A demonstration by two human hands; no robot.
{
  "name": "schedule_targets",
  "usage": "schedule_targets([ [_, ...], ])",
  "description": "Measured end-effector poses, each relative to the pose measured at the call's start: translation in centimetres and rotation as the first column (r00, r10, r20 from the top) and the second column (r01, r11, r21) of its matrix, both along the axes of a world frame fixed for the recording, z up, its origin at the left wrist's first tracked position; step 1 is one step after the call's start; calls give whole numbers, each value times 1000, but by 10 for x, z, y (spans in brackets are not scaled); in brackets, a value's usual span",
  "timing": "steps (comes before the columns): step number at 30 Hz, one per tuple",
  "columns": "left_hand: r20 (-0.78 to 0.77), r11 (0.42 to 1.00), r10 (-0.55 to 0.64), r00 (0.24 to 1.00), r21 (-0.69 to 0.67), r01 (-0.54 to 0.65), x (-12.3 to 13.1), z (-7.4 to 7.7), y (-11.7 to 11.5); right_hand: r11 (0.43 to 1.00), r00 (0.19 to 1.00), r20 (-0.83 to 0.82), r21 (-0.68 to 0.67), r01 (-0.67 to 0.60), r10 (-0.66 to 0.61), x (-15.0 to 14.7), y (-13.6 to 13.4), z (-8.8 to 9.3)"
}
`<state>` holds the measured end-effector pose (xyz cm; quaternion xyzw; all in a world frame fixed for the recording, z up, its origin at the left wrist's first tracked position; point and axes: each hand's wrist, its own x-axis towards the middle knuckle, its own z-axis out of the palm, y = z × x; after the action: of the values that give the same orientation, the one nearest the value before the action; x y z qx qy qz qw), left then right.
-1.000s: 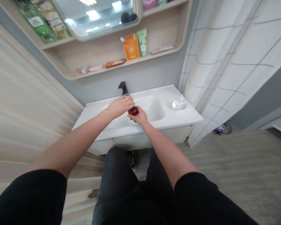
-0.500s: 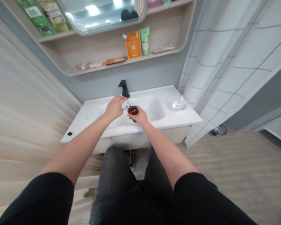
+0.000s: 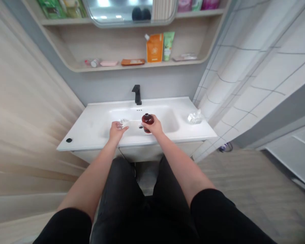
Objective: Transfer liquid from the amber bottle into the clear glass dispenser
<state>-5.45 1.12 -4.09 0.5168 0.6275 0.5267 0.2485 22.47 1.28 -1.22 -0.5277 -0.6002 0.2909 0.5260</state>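
Note:
My right hand (image 3: 154, 126) is wrapped round a dark reddish-brown bottle (image 3: 147, 119) over the washbasin, and the bottle's neck shows no cap. My left hand (image 3: 116, 131) grips a small clear, whitish container (image 3: 123, 123) over the left part of the basin. Its exact kind is too blurred to make out. The two held things are apart from each other. Between them, the drain hole (image 3: 140, 127) shows in the white washbasin (image 3: 169, 118). Behind the hands stands a black faucet (image 3: 137, 95).
A clear dispenser bottle (image 3: 194, 117) stands on the counter at the right. A small black round object (image 3: 69, 140) lies at the front left corner. On the wall shelf (image 3: 104, 68) are an orange pouch (image 3: 155, 49), a green tube (image 3: 168, 46) and several small items.
My left hand has drawn away from the bottle's mouth, to the left and toward me, with the clear container still held. The bottle stays in my right hand. The head view has shifted.

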Motion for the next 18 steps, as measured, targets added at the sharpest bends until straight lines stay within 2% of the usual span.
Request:
schedule_targets([
  [4,-13,998,-57,998,-19,57,3,3,2,995,993,-93,58,80,-74,7,-7,8],
  [7,33,998,-60,998,-27,61,2,4,1,982,978,-159,108,152,-134,34,-14,21],
  [10,60,997,-64,996,-28,66,0,3,1,959,959,-203,161,233,-199,84,-24,34],
  [13,53,995,-88,995,-34,90,-1,3,1,931,935,-154,130,341,-321,146,-40,40],
  [18,21,992,-102,995,-67,103,0,4,1,856,858,-39,58,514,-513,234,-70,29],
])
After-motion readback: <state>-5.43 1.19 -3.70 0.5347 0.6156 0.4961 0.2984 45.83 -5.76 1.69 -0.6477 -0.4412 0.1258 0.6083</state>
